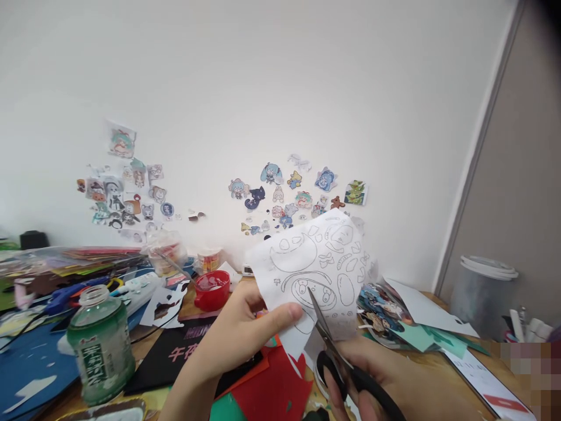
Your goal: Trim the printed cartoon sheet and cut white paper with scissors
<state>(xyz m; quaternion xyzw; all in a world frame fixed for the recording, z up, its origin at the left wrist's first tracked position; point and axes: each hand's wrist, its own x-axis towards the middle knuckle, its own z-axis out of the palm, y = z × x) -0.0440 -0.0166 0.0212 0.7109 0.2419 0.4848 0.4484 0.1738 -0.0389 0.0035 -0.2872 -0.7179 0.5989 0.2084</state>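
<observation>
My left hand (245,333) grips a white sheet of paper (302,251) by its lower left edge, thumb in front and fingers behind. Line-drawn cartoon shapes cover the sheet, among them a round face with eyes. In my right hand (372,362) is a pair of scissors (324,330) with black handles. The blades point up and to the left, over the lower part of the sheet, beside a cut edge. Whether the tips touch the paper I cannot tell. Under my hands lies red paper (276,386) with scraps around it.
A green glass bottle (100,345) stands at the left, near a blue mat (30,374). Behind are a red cup (213,289) and a blue glue gun (65,297). A phone (486,386) lies at the right, before a lidded bucket (482,295). Stickers (272,172) dot the wall.
</observation>
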